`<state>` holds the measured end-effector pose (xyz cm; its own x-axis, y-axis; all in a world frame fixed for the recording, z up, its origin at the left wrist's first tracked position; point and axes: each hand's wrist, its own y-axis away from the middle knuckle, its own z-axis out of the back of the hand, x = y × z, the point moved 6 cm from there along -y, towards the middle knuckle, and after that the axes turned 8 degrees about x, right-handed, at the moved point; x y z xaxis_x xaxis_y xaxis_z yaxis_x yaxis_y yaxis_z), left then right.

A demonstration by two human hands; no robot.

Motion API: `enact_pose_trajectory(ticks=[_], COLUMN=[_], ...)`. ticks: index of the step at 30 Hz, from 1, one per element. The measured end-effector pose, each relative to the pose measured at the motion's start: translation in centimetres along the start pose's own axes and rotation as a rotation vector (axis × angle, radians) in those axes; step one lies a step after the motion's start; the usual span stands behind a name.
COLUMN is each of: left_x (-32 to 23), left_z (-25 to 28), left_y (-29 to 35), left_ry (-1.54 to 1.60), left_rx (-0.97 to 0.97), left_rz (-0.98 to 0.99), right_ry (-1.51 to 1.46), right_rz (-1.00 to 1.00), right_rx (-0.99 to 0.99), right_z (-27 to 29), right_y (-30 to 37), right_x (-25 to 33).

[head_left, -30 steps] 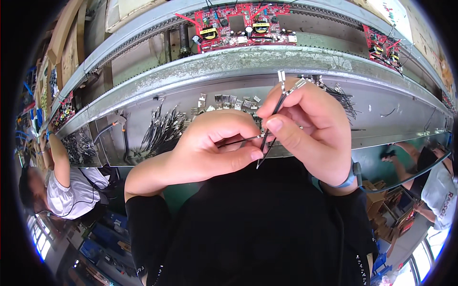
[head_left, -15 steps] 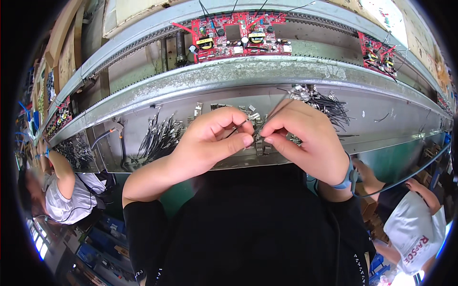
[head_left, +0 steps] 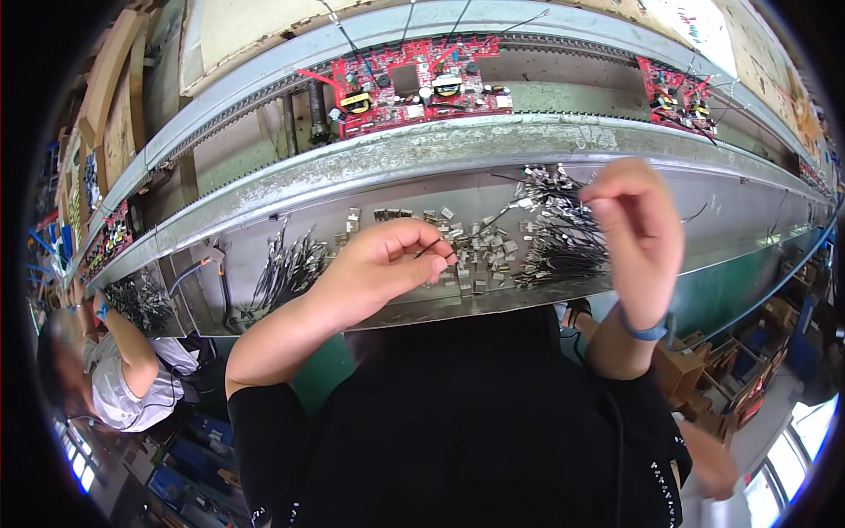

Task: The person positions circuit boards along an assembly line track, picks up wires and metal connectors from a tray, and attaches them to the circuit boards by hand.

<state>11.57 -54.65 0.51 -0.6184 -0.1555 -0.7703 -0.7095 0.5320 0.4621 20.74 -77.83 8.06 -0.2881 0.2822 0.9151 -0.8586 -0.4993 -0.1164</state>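
My left hand (head_left: 387, 262) is closed in a pinch over the tray, with a short black wire (head_left: 427, 250) between thumb and fingers. Just right of its fingertips lie several small silver metal connectors (head_left: 480, 251), loosely scattered. My right hand (head_left: 641, 224) is raised at the right edge of a heap of black wires with metal ends (head_left: 568, 242). Its fingers are curled but smeared by motion, so whether they hold anything is unclear. A second bunch of black wires (head_left: 290, 273) lies left of my left hand.
Beyond a metal rail (head_left: 422, 141), red circuit boards (head_left: 414, 88) sit on a chain conveyor, with another red board (head_left: 673, 97) farther right. A tool with dark handles (head_left: 216, 260) rests at the tray's left. One co-worker (head_left: 132, 378) is at the left.
My right hand has left my left hand and moved right, to beside the wire heap. The left hand still pinches its wire. The red boards have shifted slightly left in view.
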Motion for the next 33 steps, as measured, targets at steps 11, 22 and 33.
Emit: enact_pose_trajectory(ticks=[11, 22, 33], left_x=[0.5, 1.5, -2.6], left_z=[-0.7, -1.6, 0.4], left_y=[-0.5, -0.6, 0.9], left_ry=[0.008, -0.073, -0.318], left_rx=[0.026, 0.062, -0.091], left_rz=[-0.002, -0.048, -0.220], right_ry=[1.493, -0.602, -0.486], right_rz=[-0.069, -0.339, -0.193], right_rx=[-0.495, 0.370, 0.148], right_z=[18.0, -6.7, -2.6], right_y=[7.3, 2.8, 0.8], right_x=[-6.8, -2.8, -3.0])
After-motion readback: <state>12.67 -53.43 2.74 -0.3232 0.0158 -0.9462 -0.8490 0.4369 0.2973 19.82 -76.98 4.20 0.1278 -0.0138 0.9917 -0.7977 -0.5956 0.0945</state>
